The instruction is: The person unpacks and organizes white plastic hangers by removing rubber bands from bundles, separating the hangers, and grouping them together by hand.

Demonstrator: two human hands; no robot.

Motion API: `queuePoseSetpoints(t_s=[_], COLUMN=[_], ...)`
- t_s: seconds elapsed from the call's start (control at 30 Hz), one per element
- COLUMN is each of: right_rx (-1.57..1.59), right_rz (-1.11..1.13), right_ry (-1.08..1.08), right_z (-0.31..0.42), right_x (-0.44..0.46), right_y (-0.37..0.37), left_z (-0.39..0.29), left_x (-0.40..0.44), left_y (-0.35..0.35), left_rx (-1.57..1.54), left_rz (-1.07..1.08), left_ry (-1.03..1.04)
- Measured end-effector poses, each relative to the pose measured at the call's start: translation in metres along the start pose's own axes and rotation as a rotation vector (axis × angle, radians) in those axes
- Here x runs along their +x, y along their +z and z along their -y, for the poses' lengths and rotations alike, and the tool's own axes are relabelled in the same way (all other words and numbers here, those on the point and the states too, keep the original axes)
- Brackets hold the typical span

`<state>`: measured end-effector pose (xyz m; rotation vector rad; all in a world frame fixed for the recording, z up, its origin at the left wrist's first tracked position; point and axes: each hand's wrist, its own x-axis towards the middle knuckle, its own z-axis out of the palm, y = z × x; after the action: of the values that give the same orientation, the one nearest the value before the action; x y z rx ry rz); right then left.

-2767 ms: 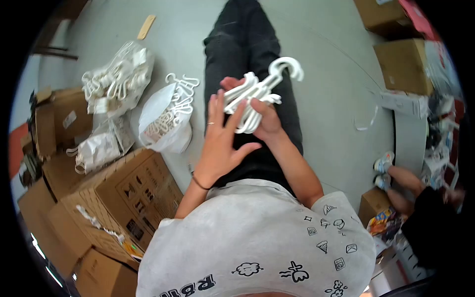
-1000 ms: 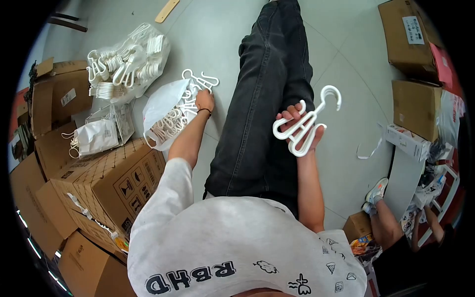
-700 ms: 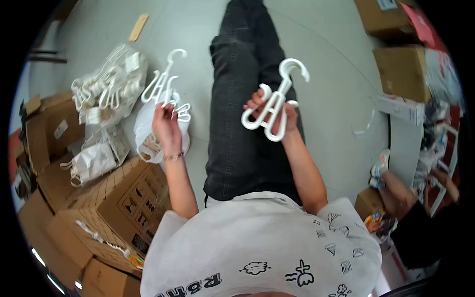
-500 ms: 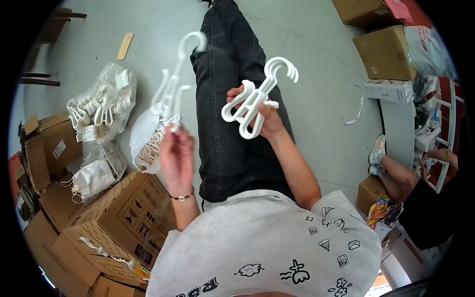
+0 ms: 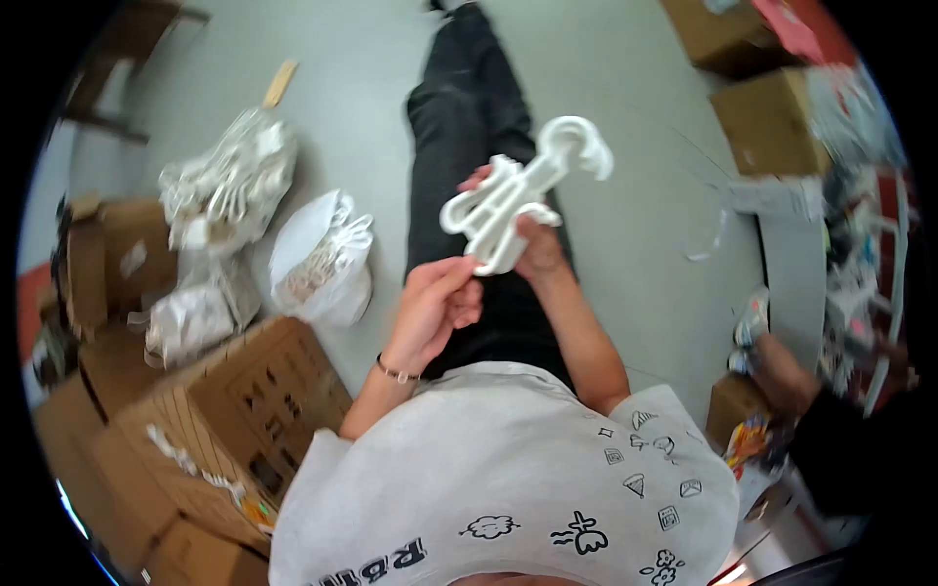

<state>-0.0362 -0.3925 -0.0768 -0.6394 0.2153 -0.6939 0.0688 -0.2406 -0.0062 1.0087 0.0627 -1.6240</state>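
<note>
Several white plastic hangers (image 5: 500,210), stacked together with their hooks at the upper right, are held over my legs. My right hand (image 5: 537,246) is closed around the stack, thumb on the near side and fingertips showing at its far edge. At the stack's lower end, my left hand (image 5: 438,305) pinches a hanger between thumb and fingers; the other fingers are curled. Motion blur hides which hanger that is. To the left of my hands, a white plastic bag (image 5: 344,293) on the floor holds white hangers and beige cords.
A clear bag of white hangers (image 5: 234,181) lies further left, near a smaller white bundle (image 5: 191,324). A large cardboard box (image 5: 225,410) stands at my left side. More cardboard boxes (image 5: 767,125) are at the right, where another person's arm (image 5: 782,376) shows.
My left hand has moved right, from beside the white bag with a single hanger to the lower end of the stack. My right hand keeps its grip. The view has shifted slightly.
</note>
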Motion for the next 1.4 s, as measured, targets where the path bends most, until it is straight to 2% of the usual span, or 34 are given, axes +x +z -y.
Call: queuePoseSetpoints(t_s=[0.07,0.1,0.17,0.23,0.27,0.3,0.33,0.37,0.4,0.43,0.47,0.5,0.53,0.57,0.6,0.67,0.7,0.77,0.8,0.87,0.9,0.93,1.0,1.03,1.07,1.13,1.17,1.2,1.27,1.3,1.33,1.4], right_rx=[0.038,0.081,0.135,0.190,0.175,0.234,0.248,0.260,0.379,0.291,0.304,0.402,0.404,0.479,0.495,0.517,0.511,0.534,0.540,0.545,0.553,0.536,0.534,0.542,0.553,0.551,0.559,0.568,0.585,0.561,0.574,0.590], right_rz=[-0.010,-0.032,-0.101,-0.180,-0.190,-0.152,-0.150,-0.132,-0.173,-0.229,-0.205,-0.046,0.004,-0.005,-0.056,-0.083,-0.071,-0.029,-0.030,-0.039,-0.032,-0.068,-0.046,-0.036,-0.025,-0.030,-0.053,-0.055,-0.085,-0.079,-0.082,-0.039], right_ry=[0.047,0.052,0.045,0.035,0.014,0.034,-0.010,-0.026,-0.036,-0.022,-0.020,0.031,0.062,0.089,0.150,0.144,0.138,0.149,0.156,0.196,0.191,0.180,0.156,0.161,0.164,0.163,0.166,0.157,0.172,0.155,0.156,0.180], right_z=[0.005,0.004,0.005,0.006,0.000,-0.005,0.012,0.022,0.017,0.029,0.016,0.003,-0.003,-0.020,-0.006,-0.008,-0.005,-0.004,-0.003,0.002,0.000,0.004,0.002,0.000,-0.002,-0.003,-0.004,-0.005,-0.005,-0.003,-0.001,0.001], right_x=[-0.005,-0.005,-0.002,0.000,-0.001,0.001,-0.003,-0.008,-0.011,-0.018,-0.013,0.000,0.008,0.014,0.003,0.006,0.005,0.001,0.000,0.006,0.011,0.011,0.008,0.004,0.002,0.002,0.002,0.003,0.003,0.000,-0.002,-0.003], right_y=[-0.005,-0.011,-0.027,-0.050,-0.061,-0.071,-0.081,-0.076,-0.087,-0.077,-0.076,-0.077,-0.068,-0.071,-0.066,-0.055,-0.053,-0.052,-0.054,-0.065,-0.068,-0.068,-0.067,-0.066,-0.065,-0.067,-0.068,-0.068,-0.068,-0.066,-0.063,-0.063], left_z=[-0.009,-0.013,-0.024,-0.028,-0.033,-0.026,-0.021,0.006,0.015,0.025,0.001,0.000,0.004,0.005,0.017,0.010,0.006,-0.007,-0.006,-0.016,-0.034,-0.037,-0.054,-0.067,-0.073,-0.092,-0.103,-0.107,-0.111,-0.119,-0.121,-0.124], left_x=[0.002,0.006,0.029,0.071,0.090,0.121,0.166,0.227,0.247,0.251,0.234,0.224,0.206,0.197,0.196,0.175,0.166,0.145,0.149,0.160,0.147,0.152,0.126,0.107,0.092,0.080,0.076,0.063,0.030,0.023,0.013,-0.013], left_y=[-0.017,-0.032,-0.090,-0.178,-0.234,-0.312,-0.356,-0.474,-0.489,-0.472,-0.438,-0.473,-0.488,-0.492,-0.488,-0.452,-0.435,-0.359,-0.382,-0.426,-0.393,-0.405,-0.372,-0.362,-0.365,-0.371,-0.400,-0.394,-0.370,-0.380,-0.386,-0.349], left_rx=[0.175,0.240,0.453,0.713,1.135,1.432,1.696,1.881,1.956,1.596,1.715,1.669,1.924,2.075,2.227,2.242,2.238,2.116,2.114,1.937,1.653,1.392,0.868,0.526,0.554,0.312,0.540,0.553,1.079,1.113,1.125,1.152], left_rz=[0.055,-0.019,-0.263,-0.654,-0.800,-0.854,-0.870,-0.645,-0.452,-0.424,-0.472,-0.390,-0.413,-0.532,-0.514,-0.681,-0.673,-0.701,-0.707,-0.564,-0.755,-0.835,-0.980,-0.868,-0.877,-1.035,-1.096,-1.093,-1.240,-1.409,-1.415,-1.386], left_ry=[-0.019,0.084,0.356,0.529,0.575,0.576,0.487,0.726,0.858,0.474,0.127,0.172,0.173,0.024,0.110,0.059,0.089,-0.105,-0.116,0.793,0.500,0.832,0.783,0.821,0.810,0.869,0.851,0.851,0.778,0.690,0.686,0.863])
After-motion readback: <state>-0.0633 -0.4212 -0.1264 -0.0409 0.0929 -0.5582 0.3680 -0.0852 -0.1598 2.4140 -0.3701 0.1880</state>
